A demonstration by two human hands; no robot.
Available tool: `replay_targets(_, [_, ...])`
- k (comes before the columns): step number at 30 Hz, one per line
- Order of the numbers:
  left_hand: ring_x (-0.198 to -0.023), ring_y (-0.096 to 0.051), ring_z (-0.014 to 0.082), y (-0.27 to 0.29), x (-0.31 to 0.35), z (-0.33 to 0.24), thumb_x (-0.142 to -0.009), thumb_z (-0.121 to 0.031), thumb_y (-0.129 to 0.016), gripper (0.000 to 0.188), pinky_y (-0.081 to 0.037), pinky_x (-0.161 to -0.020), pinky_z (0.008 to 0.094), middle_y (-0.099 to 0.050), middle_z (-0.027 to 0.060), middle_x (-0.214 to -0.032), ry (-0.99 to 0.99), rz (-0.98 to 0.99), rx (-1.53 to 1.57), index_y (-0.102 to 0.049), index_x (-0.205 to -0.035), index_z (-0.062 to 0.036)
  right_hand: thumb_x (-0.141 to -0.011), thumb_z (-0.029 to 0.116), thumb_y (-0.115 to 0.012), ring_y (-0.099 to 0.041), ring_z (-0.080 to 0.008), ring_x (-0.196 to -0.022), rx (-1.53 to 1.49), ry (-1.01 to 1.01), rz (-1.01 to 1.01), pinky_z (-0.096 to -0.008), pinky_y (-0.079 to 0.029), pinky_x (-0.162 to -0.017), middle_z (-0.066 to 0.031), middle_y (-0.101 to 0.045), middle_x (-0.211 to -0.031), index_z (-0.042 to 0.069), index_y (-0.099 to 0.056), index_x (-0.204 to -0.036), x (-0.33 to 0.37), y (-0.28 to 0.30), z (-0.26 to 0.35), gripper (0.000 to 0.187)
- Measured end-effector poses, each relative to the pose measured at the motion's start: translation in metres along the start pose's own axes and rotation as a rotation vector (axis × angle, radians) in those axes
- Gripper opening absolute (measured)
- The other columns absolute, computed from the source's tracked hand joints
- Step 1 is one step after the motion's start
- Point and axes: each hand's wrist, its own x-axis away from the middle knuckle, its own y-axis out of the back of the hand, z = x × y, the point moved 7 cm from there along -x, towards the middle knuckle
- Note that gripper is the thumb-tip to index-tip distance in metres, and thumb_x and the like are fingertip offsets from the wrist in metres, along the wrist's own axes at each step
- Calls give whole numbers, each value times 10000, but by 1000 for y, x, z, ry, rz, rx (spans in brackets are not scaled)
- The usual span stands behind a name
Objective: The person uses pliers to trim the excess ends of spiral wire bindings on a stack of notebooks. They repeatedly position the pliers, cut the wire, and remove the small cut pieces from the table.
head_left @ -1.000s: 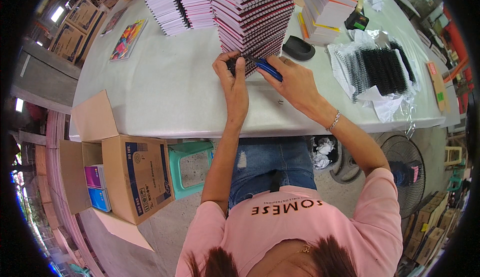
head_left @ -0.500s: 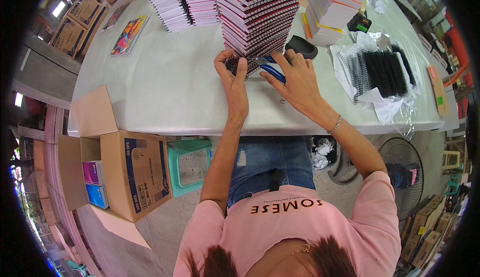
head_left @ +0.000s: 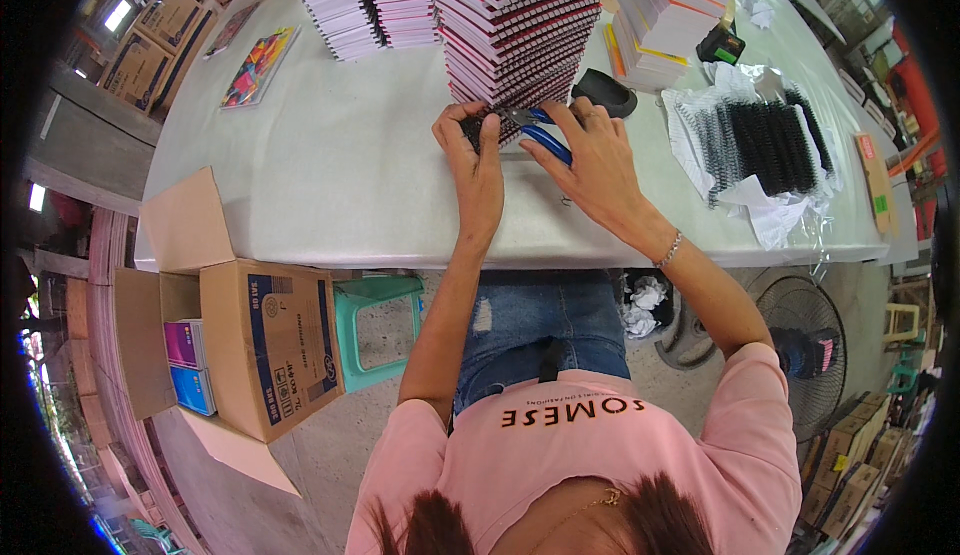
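A tall stack of spiral-bound notebooks (head_left: 530, 40) with dark coil spines stands right in front of me. At its lower near corner my left hand (head_left: 474, 160) grips a coil-bound notebook edge, thumb and fingers closed round it. My right hand (head_left: 597, 155) holds blue-handled wire cutters (head_left: 545, 143), their jaws meeting the coil end beside my left fingertips. The handles are slightly apart. Exactly what the jaws pinch is too small to make out. A small dark snippet of coil (head_left: 566, 200) lies on the table below the cutters.
Black plastic coils (head_left: 770, 150) lie on white paper at right. Behind them stand page stacks (head_left: 665, 15), a black tray (head_left: 605, 93) and a tape measure (head_left: 720, 45). More bound notebooks (head_left: 335, 5) and a colourful booklet (head_left: 260, 67) are at left. An open carton (head_left: 265, 345) sits below the table edge.
My left hand has shifted slightly to the right along the coil, its fingers closer to the cutter jaws. The right hand and cutters stay nearly in place.
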Motion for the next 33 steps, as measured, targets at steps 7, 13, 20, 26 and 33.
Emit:
replay_targets(7, [-1202,-448,256,0,-1,5,-1060,-197,-565,266,-343,-1087,362,-443,138,-1239,8,1,26,-501,-1214,10,-944,403,-687,-617,-307,-893,73,85,-54,-422,-468,-769,-133,-636,-979,94,-623,-1208,-6,1,5,411])
replay_targets(13, [-1188,-450,232,-1,-1,3,-1063,-198,-561,262,-361,-1063,341,-454,129,-1225,21,-19,64,-498,-1209,10,-956,391,-680,-689,-340,-716,-113,-30,45,-421,-534,-594,-129,-674,-840,96,-632,-1119,-4,-10,-5,340])
replay_targets(20, [-1059,-492,133,2,-3,14,-1082,-310,-547,328,-399,-976,276,-506,34,-1158,210,-97,428,-468,-1274,-56,-946,406,-690,-680,-369,-881,-127,-240,57,-462,-521,-758,-166,-673,-964,83,-636,-1151,18,2,-38,387])
replay_targets(26, [-1075,-530,159,8,-7,35,-1066,-321,-572,306,-458,-946,312,-529,21,-1160,301,-206,859,-480,-1275,-118,-921,424,-717,-490,-358,-1226,130,-244,4,-529,-290,-1081,-175,-536,-1280,122,-612,-1327,50,3,-66,517])
replay_targets(33, [-1083,-576,214,25,-10,74,-1023,-283,-645,253,-465,-958,389,-605,31,-1113,397,-258,1182,-560,-1213,-140,-863,358,-769,-423,-370,-1244,-57,-181,-81,-517,-301,-1063,-172,-441,-1369,148,-588,-1367,54,2,-25,576])
